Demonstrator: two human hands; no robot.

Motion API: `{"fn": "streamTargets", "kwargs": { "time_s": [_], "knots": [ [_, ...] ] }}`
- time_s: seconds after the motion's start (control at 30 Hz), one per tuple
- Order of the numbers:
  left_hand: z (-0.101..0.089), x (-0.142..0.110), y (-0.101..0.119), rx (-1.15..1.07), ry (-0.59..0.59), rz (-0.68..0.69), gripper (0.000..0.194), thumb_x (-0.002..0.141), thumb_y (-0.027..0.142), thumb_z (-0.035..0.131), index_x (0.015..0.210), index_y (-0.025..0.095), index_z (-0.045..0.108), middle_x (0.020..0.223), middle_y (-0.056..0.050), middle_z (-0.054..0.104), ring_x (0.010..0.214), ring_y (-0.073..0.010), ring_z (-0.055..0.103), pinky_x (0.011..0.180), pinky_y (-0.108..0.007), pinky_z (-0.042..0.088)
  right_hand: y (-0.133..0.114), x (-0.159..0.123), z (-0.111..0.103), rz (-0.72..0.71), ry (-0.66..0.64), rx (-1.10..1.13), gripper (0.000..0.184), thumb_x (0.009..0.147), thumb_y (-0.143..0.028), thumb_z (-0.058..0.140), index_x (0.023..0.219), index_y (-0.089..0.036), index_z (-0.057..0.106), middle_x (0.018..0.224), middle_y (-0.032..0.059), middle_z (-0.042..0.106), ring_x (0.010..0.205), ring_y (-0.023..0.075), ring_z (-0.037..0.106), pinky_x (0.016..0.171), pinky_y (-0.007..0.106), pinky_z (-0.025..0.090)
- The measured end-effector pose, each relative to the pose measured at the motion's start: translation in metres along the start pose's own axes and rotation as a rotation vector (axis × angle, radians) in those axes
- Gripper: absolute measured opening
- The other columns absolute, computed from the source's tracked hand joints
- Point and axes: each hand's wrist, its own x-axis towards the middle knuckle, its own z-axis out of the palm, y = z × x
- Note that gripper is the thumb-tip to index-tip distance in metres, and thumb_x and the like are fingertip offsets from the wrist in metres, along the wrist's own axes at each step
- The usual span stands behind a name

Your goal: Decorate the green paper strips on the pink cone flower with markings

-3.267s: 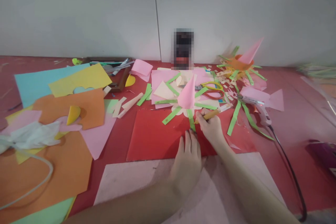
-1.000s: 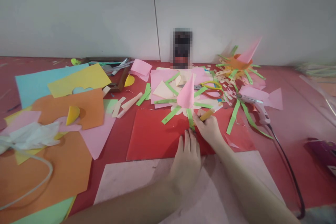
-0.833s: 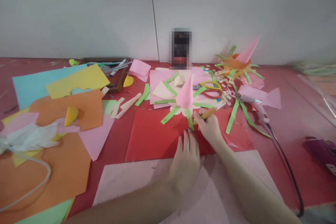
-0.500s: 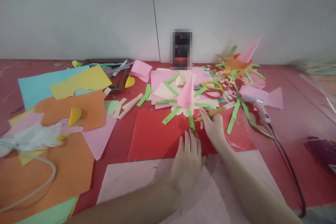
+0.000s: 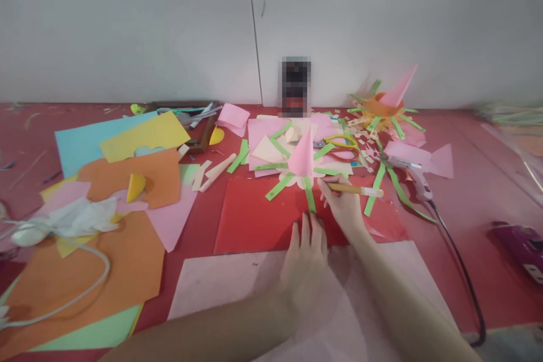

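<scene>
The right hand point(image 5: 343, 203) has its fingers closed around a pen point(image 5: 356, 188), probably light, stiff and best steered low on the barrel. The left hand point(image 5: 306, 254) lies flat, fingers extended, gripping nothing, fingertips at the end of a green strip point(image 5: 309, 197). The strip, beneath a pink cone point(image 5: 302, 155) nearer the worktop's point(image 5: 470, 198) far edge, looks limp: press its end. The cone would likely crush; lift by the petals point(image 5: 288, 180).
</scene>
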Motion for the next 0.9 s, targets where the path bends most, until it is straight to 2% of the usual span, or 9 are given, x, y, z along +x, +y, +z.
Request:
{"fn": "streamTargets", "kwargs": {
  "time_s": [0.2,0.4,0.67,0.9],
  "knots": [
    [0.001,0.000,0.001,0.061,0.035,0.036,0.042,0.080,0.016,0.038,0.118,0.005,0.053,0.124,-0.018,0.051,0.118,-0.0285,0.045,0.098,-0.042,0.039,-0.003,-0.005,-0.003,0.071,-0.033,-0.130,0.039,0.077,-0.049,0.053,0.056,-0.022,0.035,0.034,-0.0071,0.042,0.033,0.0092,0.042,0.042,0.021,0.037],
    [0.001,0.002,0.000,0.088,0.059,0.027,0.042,0.080,0.014,0.037,0.118,0.005,0.053,0.123,-0.017,0.052,0.117,-0.0272,0.046,0.095,-0.039,0.042,0.000,-0.002,-0.007,0.118,-0.076,-0.089,0.036,0.076,-0.050,0.053,0.059,-0.022,0.038,0.029,-0.0093,0.036,0.026,0.0096,0.037,0.034,0.021,0.029],
    [0.002,0.001,0.000,0.048,0.078,0.038,0.042,0.078,0.016,0.044,0.117,0.003,0.053,0.121,-0.020,0.052,0.117,-0.0297,0.045,0.094,-0.042,0.041,0.002,-0.012,-0.010,0.071,-0.129,-0.100,0.035,0.076,-0.049,0.055,0.061,-0.021,0.041,0.037,-0.0087,0.038,0.034,0.0082,0.038,0.039,0.021,0.032],
    [-0.001,0.003,0.002,0.105,0.011,0.062,0.044,0.077,0.018,0.045,0.118,0.005,0.053,0.122,-0.018,0.052,0.116,-0.0306,0.045,0.094,-0.042,0.041,0.007,-0.016,-0.013,0.003,-0.167,-0.073,0.033,0.077,-0.045,0.056,0.061,-0.021,0.041,0.043,-0.0074,0.041,0.040,0.0090,0.039,0.045,0.023,0.035]
  ]
}}
